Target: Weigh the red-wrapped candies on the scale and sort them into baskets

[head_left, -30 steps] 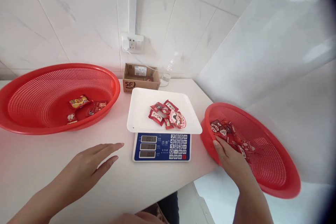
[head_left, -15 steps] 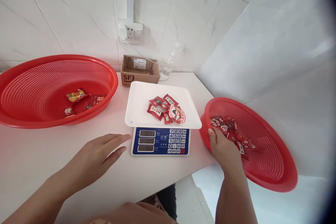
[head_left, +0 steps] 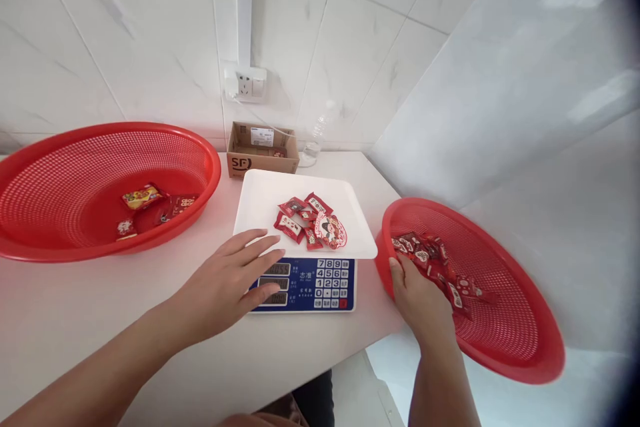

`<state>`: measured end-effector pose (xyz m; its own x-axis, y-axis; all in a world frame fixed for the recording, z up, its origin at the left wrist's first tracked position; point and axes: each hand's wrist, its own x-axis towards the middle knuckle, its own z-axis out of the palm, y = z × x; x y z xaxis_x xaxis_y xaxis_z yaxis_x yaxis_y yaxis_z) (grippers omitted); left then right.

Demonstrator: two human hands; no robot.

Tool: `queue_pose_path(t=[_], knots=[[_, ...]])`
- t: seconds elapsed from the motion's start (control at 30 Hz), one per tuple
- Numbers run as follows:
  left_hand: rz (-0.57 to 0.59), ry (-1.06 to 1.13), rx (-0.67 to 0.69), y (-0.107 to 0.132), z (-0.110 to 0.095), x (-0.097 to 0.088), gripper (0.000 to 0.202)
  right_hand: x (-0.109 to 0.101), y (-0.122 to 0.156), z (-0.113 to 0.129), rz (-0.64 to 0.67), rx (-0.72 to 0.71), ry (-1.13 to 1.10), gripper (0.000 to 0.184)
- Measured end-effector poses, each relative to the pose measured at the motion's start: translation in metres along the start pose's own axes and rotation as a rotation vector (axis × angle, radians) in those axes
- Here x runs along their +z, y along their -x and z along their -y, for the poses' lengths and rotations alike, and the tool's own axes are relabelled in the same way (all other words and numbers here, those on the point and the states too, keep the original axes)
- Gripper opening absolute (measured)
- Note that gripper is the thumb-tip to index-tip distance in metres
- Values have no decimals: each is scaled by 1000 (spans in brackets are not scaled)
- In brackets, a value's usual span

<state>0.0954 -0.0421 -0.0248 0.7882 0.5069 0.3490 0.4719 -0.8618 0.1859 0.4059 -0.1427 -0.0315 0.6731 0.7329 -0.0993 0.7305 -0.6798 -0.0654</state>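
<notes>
Left hand (head_left: 227, 288) outstretched, right hand (head_left: 423, 300) thumb-forward.

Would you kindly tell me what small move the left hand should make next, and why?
Probably the left hand should reach slightly forward and close on a red packet on the white tray: the hand is open, with nothing visible in it, and sits by the tray's near-left corner, close to that packet.

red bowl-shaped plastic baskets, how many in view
2. One red bowl-shaped plastic basket is left of the blue-and-white scale; the other basket is right of it, the right hand at its rim. None seems hidden.
</notes>
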Motion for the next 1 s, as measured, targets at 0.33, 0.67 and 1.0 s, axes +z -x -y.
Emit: queue_pose_path(t=[0.33,0.67,1.0], knots=[[71,-98,-105,-71,10,13,29,1,0,-2,2,-37,-6,60],[72,-60,-182,-91,10,15,18,1,-1,-1,41,-17,6,58],[-8,287,-274,-118,10,19,6,1,0,-3,51,-26,-32,62]])
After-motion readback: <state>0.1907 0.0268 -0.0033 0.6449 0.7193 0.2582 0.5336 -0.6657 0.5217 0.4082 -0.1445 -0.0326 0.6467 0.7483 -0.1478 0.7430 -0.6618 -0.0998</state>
